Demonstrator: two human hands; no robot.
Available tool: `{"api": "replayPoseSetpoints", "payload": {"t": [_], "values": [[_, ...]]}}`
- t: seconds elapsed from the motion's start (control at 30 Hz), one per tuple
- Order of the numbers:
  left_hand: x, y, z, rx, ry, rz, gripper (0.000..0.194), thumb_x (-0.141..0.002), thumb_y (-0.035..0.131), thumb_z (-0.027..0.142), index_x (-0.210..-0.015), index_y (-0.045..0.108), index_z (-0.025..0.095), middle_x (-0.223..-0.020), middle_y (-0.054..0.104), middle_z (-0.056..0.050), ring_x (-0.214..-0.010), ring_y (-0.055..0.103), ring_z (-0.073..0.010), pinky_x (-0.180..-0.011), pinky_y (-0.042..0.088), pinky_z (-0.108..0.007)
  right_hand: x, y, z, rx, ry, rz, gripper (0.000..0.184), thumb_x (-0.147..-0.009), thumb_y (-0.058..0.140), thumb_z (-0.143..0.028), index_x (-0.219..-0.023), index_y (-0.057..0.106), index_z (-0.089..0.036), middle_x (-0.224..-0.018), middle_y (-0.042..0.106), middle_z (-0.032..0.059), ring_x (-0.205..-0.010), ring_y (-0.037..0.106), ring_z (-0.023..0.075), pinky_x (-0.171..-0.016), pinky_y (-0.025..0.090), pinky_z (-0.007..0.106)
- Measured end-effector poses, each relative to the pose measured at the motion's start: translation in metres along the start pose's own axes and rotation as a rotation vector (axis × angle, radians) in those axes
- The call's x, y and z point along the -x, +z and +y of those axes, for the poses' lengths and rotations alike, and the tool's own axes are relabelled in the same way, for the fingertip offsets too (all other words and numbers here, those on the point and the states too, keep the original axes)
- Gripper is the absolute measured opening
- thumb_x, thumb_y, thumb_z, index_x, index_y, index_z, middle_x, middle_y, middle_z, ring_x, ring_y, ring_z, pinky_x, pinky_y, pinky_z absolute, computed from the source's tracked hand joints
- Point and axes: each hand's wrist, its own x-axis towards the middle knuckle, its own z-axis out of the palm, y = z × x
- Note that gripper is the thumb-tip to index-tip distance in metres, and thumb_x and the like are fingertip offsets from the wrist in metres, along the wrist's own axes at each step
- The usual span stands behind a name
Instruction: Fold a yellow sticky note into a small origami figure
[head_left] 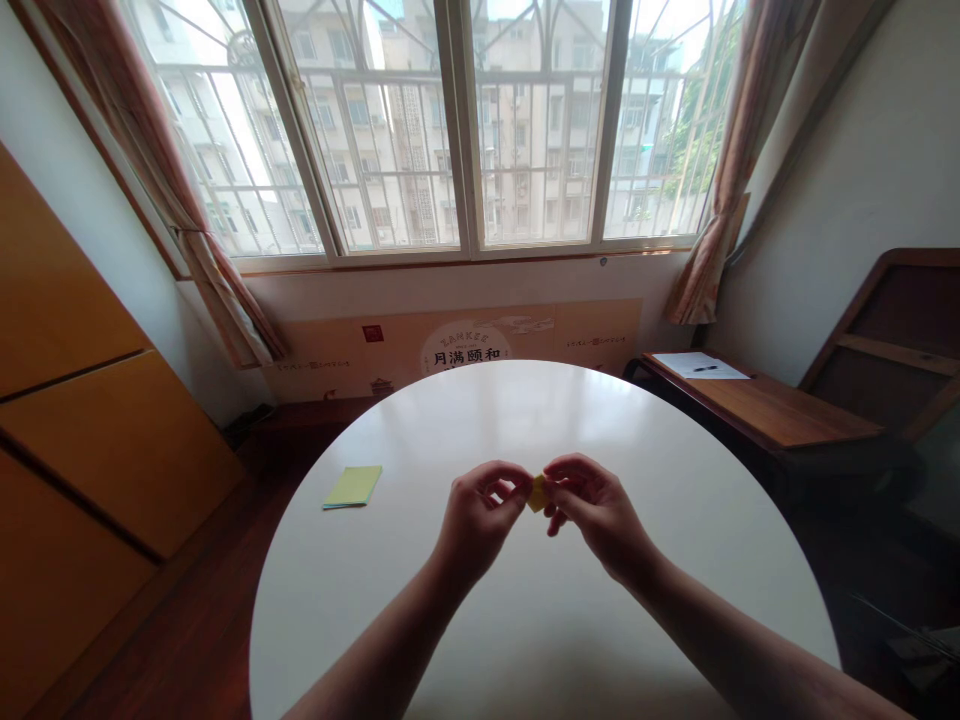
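A small piece of folded yellow paper (537,494) is held up over the white round table (600,630). My left hand (487,510) pinches its left side between thumb and fingertips. On the other side, my right hand (589,505) grips the paper with thumb and forefinger, its lower fingers curled beneath. Much of the paper is hidden by my fingers, so its exact folded shape is hard to make out. Left of my hands, a stack of yellow-green paper sheets (354,486) lies flat on the table, with a bluish edge showing at its bottom.
A wooden bench or chair (817,412) stands right of the table, bearing a white sheet (686,366) and a dark pen (706,369). An orange-brown cabinet (90,440) is at the left. Beyond the table, a printed box (330,345) sits below the barred window.
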Motion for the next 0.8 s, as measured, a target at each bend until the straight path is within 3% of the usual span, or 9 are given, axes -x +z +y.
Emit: {"api": "replayPoseSetpoints", "payload": {"t": [0.63, 0.8], "values": [[0.0001, -0.0014, -0.0006, -0.039, 0.076, -0.018, 0.010, -0.081, 0.068, 0.024, -0.079, 0.072, 0.016, -0.078, 0.070, -0.006, -0.062, 0.060, -0.0134, -0.050, 0.047, -0.022, -0.0018, 0.0002, -0.0036, -0.197, 0.170, 0.014, 0.028, -0.073, 0.082, -0.032, -0.092, 0.066, -0.019, -0.081, 0.066, 0.0018, -0.060, 0.061, 0.0135, -0.048, 0.055, 0.026], [0.0010, -0.0007, -0.0028, -0.034, 0.053, 0.008, 0.013, -0.080, 0.068, 0.020, -0.091, 0.074, 0.016, -0.078, 0.071, -0.006, -0.059, 0.059, -0.0126, -0.050, 0.047, -0.022, -0.0009, 0.0000, -0.0037, -0.185, 0.163, 0.012, 0.027, -0.074, 0.082, -0.033, -0.091, 0.066, -0.019, -0.080, 0.066, 0.0014, -0.060, 0.062, 0.0141, -0.049, 0.055, 0.027]]}}
